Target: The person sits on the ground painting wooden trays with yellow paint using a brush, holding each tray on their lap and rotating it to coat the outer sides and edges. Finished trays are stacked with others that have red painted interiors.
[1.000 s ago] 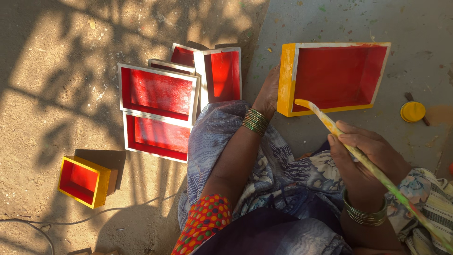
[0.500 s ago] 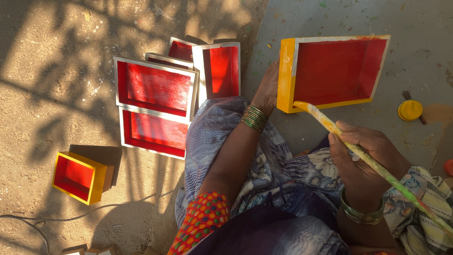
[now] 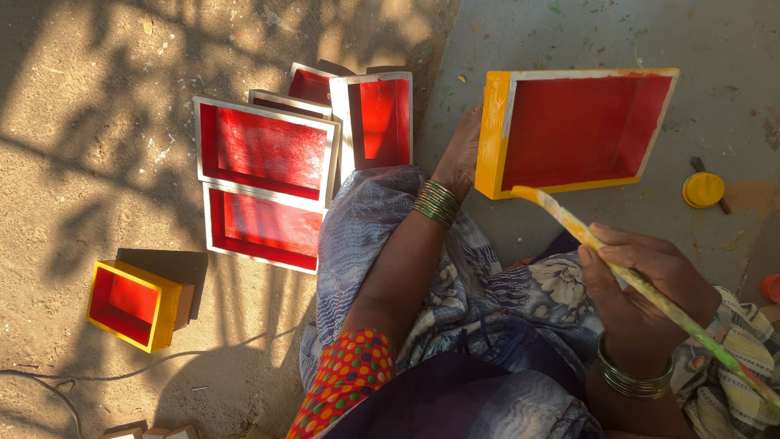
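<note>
**Box tilted up for yellow edging**

The box (image 3: 581,130), red inside with one yellow side, is stood on edge on the grey floor (image 3: 569,32) ahead of the knees, its open face turned to the person. It is steadied at its yellow left side by the left hand (image 3: 459,154), fingers hidden behind the wall, so their closure cannot be told; the tilt seemingly brings the rim within reach. The brush (image 3: 601,248) is pinched between thumb and fingers of the right hand (image 3: 642,284), its yellow-loaded tip touching the box's lower left corner.

Four red trays with pale unpainted rims (image 3: 264,150) are laid touching on the sandy ground at the left, probably to dry. One small yellow box (image 3: 134,302) sits apart, lower left. One yellow lid (image 3: 703,189) lies right of the box.
</note>
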